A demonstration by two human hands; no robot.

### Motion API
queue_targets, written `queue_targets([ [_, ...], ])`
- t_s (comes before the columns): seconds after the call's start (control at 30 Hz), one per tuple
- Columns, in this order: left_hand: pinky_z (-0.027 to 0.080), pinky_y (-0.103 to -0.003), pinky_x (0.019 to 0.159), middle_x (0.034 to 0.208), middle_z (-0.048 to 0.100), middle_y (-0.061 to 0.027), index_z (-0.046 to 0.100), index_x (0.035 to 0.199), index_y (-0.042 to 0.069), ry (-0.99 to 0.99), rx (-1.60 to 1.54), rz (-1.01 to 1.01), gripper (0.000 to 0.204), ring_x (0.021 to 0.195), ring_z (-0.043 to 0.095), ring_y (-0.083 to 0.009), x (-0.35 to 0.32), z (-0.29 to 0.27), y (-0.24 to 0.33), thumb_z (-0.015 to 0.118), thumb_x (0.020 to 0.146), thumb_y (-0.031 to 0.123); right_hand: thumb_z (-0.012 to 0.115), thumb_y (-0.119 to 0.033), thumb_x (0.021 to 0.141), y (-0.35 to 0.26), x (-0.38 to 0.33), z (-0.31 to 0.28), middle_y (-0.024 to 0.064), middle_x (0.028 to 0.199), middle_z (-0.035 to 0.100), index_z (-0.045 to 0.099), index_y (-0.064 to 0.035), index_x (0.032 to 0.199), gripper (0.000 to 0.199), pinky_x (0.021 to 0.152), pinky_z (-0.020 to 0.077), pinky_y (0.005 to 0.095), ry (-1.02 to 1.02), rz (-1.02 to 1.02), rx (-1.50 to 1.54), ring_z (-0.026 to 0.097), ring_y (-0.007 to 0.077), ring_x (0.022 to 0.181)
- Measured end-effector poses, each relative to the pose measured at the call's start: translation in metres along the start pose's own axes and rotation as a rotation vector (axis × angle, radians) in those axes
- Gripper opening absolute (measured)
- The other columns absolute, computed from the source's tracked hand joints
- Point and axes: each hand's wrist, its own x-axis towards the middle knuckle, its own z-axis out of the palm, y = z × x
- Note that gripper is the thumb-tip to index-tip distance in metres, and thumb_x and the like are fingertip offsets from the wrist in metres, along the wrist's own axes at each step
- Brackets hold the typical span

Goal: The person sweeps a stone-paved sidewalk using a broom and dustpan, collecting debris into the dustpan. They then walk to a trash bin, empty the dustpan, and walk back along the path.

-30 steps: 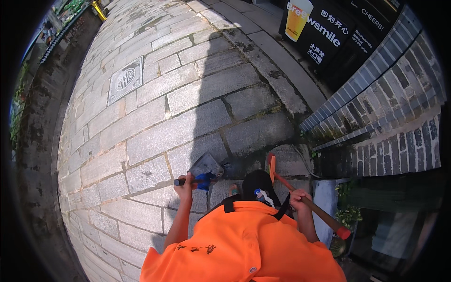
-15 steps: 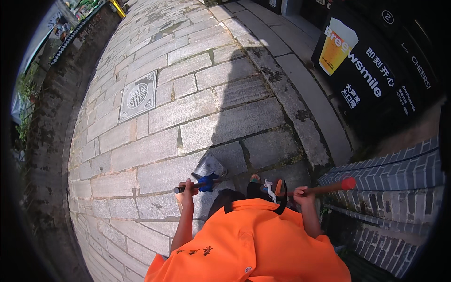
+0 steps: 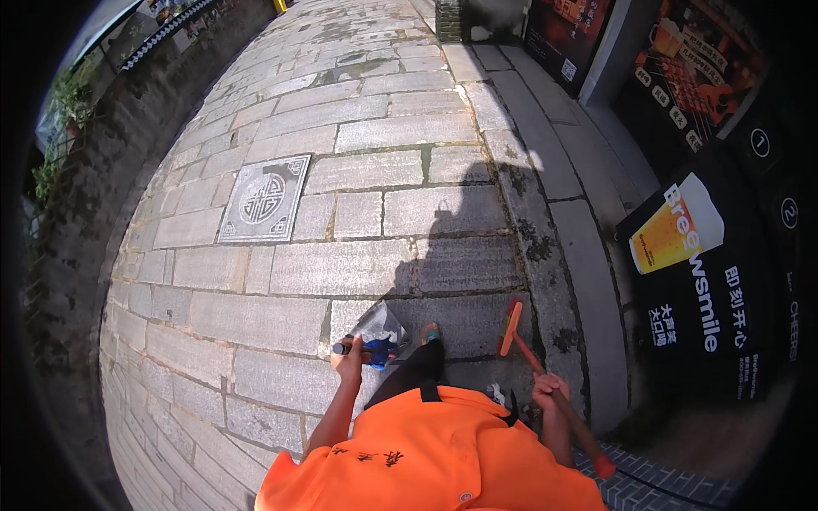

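Observation:
My left hand [image 3: 349,366] is closed round the dark handle of a metallic-looking dustpan [image 3: 376,324], which hangs beside my left leg. Something blue [image 3: 381,350] shows at the joint between handle and pan. In my right hand [image 3: 550,390] is the stick of a broom [image 3: 510,329], its narrow orange-red head out in front of me near the paving. The stick's red end [image 3: 604,466] points back past my right side. One sandalled foot [image 3: 430,333] shows between the two tools, and a small whitish thing [image 3: 497,394] hangs near my right hip.
Stone paving [image 3: 358,264] runs ahead, with a square carved drain cover [image 3: 265,199] to the left. A low wall [image 3: 111,187] bounds the left side. On the right are a stone kerb [image 3: 545,255], a black sign [image 3: 707,289] with a beer picture, and poster panels [image 3: 682,77].
The broom has swung from pointing sideways to reaching forward, its head now ahead of my right hand. I have moved forward along the paving, a foot now stepping out. Both hands keep their hold.

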Motion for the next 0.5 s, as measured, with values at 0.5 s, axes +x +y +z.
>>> queue_targets([
  [0.5,0.047,-0.027,0.037,0.056,0.058,-0.0093,0.056,0.064,-0.001,0.056,-0.029,0.042,0.027,0.041,0.056,-0.0152,0.324,0.267,0.153,0.068,0.08,0.018,0.041,-0.018,0.086,-0.03,0.34,0.307,-0.0029,0.049,0.045,0.044,0.0002,0.078,0.02,0.044,0.0367,0.0252,0.015,0.175,0.157,0.048,0.01,0.046],
])
